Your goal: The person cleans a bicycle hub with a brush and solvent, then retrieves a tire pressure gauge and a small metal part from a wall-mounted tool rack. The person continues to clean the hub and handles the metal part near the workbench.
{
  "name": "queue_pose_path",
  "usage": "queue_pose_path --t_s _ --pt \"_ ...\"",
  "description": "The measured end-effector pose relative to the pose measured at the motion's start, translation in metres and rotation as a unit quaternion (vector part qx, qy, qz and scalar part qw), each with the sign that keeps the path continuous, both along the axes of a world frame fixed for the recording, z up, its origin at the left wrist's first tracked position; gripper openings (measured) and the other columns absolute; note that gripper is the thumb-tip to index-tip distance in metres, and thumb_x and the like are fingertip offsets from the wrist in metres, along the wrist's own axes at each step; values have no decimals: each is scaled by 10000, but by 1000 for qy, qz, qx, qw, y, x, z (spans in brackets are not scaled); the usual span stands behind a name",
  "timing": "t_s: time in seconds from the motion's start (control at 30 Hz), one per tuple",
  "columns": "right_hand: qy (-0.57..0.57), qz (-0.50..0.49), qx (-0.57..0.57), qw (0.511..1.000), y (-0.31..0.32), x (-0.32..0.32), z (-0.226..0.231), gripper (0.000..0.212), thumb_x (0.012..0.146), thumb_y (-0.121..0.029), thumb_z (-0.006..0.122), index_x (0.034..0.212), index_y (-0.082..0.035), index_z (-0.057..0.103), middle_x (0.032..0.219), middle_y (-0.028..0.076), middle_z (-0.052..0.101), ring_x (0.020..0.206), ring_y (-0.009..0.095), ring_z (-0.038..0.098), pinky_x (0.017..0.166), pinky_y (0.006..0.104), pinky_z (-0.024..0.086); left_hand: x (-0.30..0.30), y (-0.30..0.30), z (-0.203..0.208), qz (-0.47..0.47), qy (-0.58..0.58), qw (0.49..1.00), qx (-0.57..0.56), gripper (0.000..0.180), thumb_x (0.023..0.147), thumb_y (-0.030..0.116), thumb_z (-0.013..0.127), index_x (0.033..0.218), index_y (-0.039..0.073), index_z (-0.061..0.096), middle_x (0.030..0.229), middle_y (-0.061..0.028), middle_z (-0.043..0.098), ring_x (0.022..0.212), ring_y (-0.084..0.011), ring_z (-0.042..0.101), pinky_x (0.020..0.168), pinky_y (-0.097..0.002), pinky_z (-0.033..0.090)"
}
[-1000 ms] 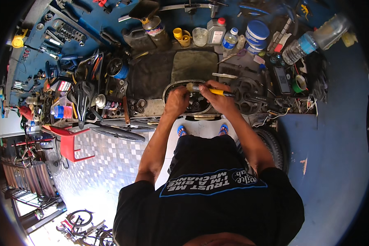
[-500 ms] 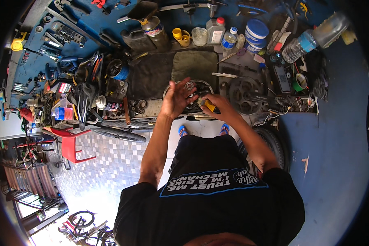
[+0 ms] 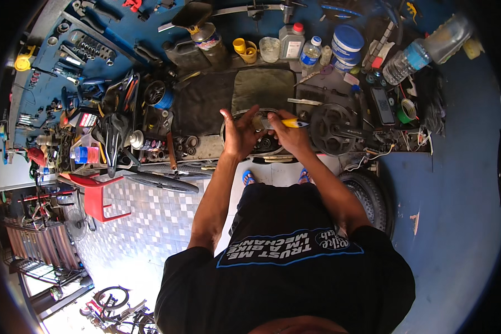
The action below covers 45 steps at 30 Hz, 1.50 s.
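Observation:
My right hand [image 3: 291,135] grips a yellow-handled screwdriver [image 3: 293,123], its handle pointing right. My left hand [image 3: 240,133] is raised beside it with fingers spread, palm toward the tool's tip; whether it pinches a small part is too small to tell. Both hands hover over a round black bicycle part [image 3: 263,142] lying on a dark greasy cloth [image 3: 217,100] on the workbench. A black crankset with chainring [image 3: 334,129] lies just right of my right hand.
The workbench [image 3: 339,83] is crowded: jars, bottles and a blue tub [image 3: 346,53] at the back, pliers and spanners [image 3: 111,119] at left. A bicycle wheel [image 3: 161,181] and red plastic chair [image 3: 97,195] stand left; a tyre [image 3: 370,197] leans by my right leg.
My left hand has lifted off the round part and opened its fingers. My right hand has risen slightly, still holding the screwdriver.

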State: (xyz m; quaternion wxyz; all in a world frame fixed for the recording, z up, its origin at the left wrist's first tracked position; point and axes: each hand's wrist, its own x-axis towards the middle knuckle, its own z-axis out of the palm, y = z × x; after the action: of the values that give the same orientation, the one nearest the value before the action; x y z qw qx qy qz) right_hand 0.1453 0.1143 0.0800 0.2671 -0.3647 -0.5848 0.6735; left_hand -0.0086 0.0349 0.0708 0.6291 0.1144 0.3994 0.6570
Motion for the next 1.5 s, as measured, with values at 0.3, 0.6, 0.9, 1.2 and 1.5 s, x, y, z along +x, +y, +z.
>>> queue_pose_path --t_s 0.3,0.6,0.9,1.2,1.5 --pt "-36 21 11 999 -10 6 -4 406 1067 -480 666 1073 -76 700 773 0 686 608 44 583 514 223 473 -8 -1 -9 18 -68 998 9 1386 795 1058 238 1665 -19 296 1448 -211 577 1291 -354 571 1109 -482 440" --pt "-108 34 142 983 -11 16 -6 383 1075 -404 670 971 -36 688 789 38 693 765 131 730 647 296 527 -3 5 -1 -8 -6 1000 -18 1416 777 1080 160 1636 -24 381 1644 -250 379 1473 -377 417 1220 -570 312" --pt "-105 48 216 969 -14 29 5 323 1029 -363 728 918 -66 667 733 110 653 671 260 674 642 387 525 -11 8 -12 54 -37 998 -14 1453 732 1108 256 1585 -55 423 1475 -218 490 1356 -394 490 1188 -509 388" --pt "-141 50 237 960 2 40 -21 211 1038 -263 718 1100 -61 725 857 120 717 723 192 690 683 321 534 -17 9 -14 82 -125 989 5 1203 879 920 472 1550 -78 447 1380 -224 524 1373 -401 522 1185 -522 435" --pt "-153 162 349 910 7 61 -14 343 956 -351 773 1119 -57 700 938 176 733 937 381 727 812 455 572 -9 7 -43 23 182 982 -35 479 1002 -6 676 1464 -56 559 1148 -123 714 1038 -254 747 904 -371 637"
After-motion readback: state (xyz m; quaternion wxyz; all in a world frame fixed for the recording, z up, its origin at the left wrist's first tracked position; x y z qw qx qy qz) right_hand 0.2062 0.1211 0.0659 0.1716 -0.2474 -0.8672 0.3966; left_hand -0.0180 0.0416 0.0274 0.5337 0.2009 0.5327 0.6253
